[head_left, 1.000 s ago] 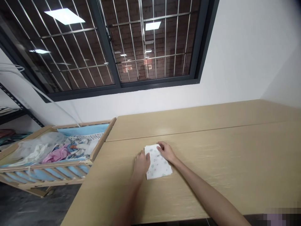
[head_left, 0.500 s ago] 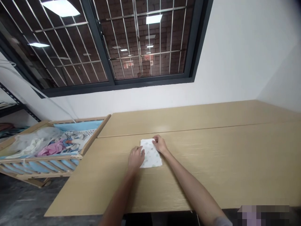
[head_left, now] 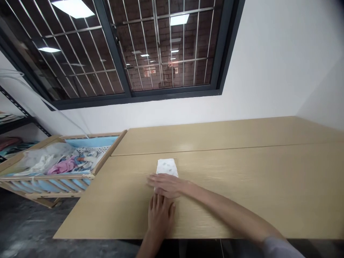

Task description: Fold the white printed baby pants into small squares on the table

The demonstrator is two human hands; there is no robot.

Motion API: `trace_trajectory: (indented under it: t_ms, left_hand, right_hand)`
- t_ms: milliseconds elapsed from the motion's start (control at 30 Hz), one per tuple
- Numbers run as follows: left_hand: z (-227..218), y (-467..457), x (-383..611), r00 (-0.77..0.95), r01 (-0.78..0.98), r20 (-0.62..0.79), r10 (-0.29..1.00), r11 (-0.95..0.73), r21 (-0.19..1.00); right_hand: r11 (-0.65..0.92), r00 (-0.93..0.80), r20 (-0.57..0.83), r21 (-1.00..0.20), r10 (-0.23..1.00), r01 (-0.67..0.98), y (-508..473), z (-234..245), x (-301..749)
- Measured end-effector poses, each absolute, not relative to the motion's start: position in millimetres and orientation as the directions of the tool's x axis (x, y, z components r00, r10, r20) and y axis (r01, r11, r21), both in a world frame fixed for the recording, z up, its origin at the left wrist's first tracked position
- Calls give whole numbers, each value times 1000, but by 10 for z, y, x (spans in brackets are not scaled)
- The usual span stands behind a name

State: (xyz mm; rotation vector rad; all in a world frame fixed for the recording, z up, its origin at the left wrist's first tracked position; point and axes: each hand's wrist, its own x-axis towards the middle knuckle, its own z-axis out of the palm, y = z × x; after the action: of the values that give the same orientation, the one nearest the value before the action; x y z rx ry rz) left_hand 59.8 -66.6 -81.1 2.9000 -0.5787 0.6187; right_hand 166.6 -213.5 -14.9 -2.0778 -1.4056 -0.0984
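A small white folded cloth (head_left: 167,166) with a faint print lies flat on the wooden table (head_left: 228,179). Across its lower part rests my right hand (head_left: 168,184), palm down with the fingers stretched to the left and slightly blurred. My left hand (head_left: 160,215) lies flat just below, nearer the table's front edge, its fingertips reaching under or against my right hand. Both hands hide the near end of the cloth, so its lower edge is out of sight.
A wooden crib (head_left: 107,152) with blue lining stands left of the table, holding a pink cloth (head_left: 63,166) and other crumpled fabrics. Behind the table are a white wall (head_left: 268,71) and a barred window (head_left: 172,46). A dark shelf (head_left: 13,125) is at far left.
My right hand has left the cloth's upper right corner and now lies across it. My left hand has moved down toward me from the cloth's left side. Less of the cloth shows.
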Motion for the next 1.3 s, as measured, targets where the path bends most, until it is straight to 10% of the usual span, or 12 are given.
trace_trajectory:
  t_ms: [300, 667, 933, 1300]
  left_hand:
    - [-872, -545, 652, 861, -404, 377, -342, -910, 96]
    - [-556, -498, 864, 889, -423, 258, -379, -895, 142]
    - [-446, 171, 1351, 670, -737, 293, -683, -658, 152]
    - [-480, 62, 1351, 749, -644, 335, -572, -747, 164]
  right_hand:
    - [-403, 635, 161, -650, 755, 644, -2227, -553, 2092]
    - [-559, 797, 249, -599, 550, 573, -2466, -241, 2285]
    - [-661, 835, 248, -519, 491, 542, -2739, -172, 1138]
    - [-739, 904, 353, -537, 241, 406, -2520, -433, 1002]
